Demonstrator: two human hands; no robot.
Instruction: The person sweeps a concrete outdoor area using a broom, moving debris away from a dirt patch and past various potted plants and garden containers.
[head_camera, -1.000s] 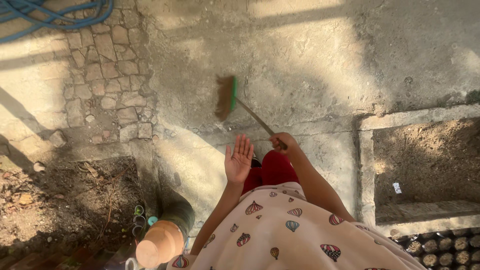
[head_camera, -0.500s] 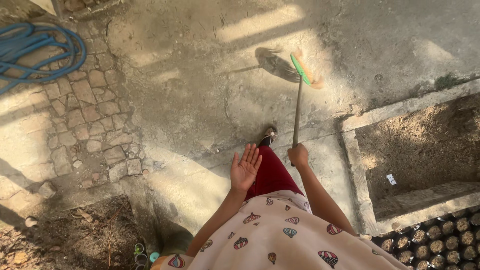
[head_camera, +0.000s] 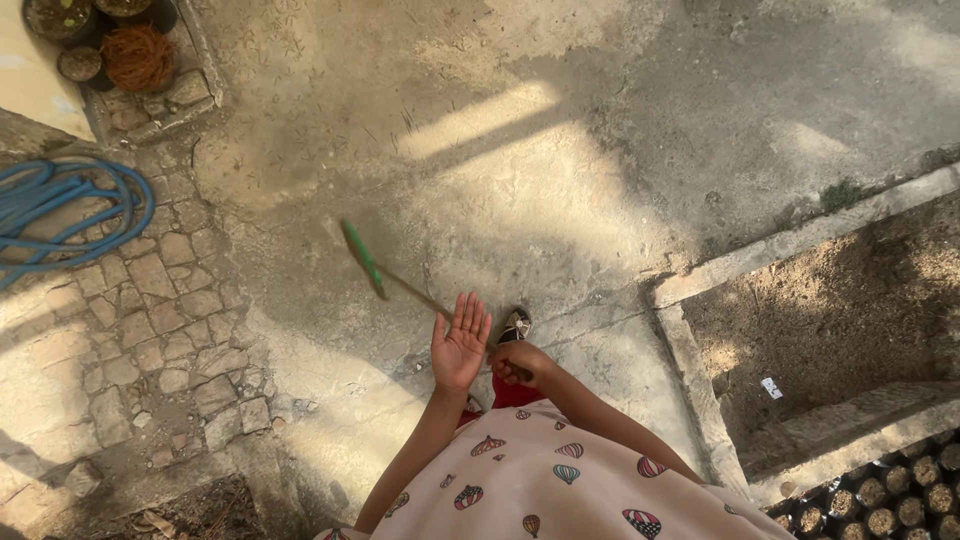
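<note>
My right hand (head_camera: 520, 363) grips the end of a thin broom handle. The broom (head_camera: 375, 268) has a green head, blurred by motion, swung out to my left over the sunlit concrete floor (head_camera: 520, 180). My left hand (head_camera: 459, 345) is raised flat with its fingers spread, holding nothing, just left of the handle. One sandalled foot (head_camera: 515, 325) shows between my hands.
A coiled blue hose (head_camera: 65, 215) lies on the stone paving at the left. Pots (head_camera: 100, 45) stand at the top left corner. A sunken soil bed with a concrete rim (head_camera: 700, 280) lies to the right. A seedling tray (head_camera: 880, 500) sits at the bottom right.
The broom head has swept from the far right across to the left. My right hand pulled in closer to my body, and the view moved forward over the floor.
</note>
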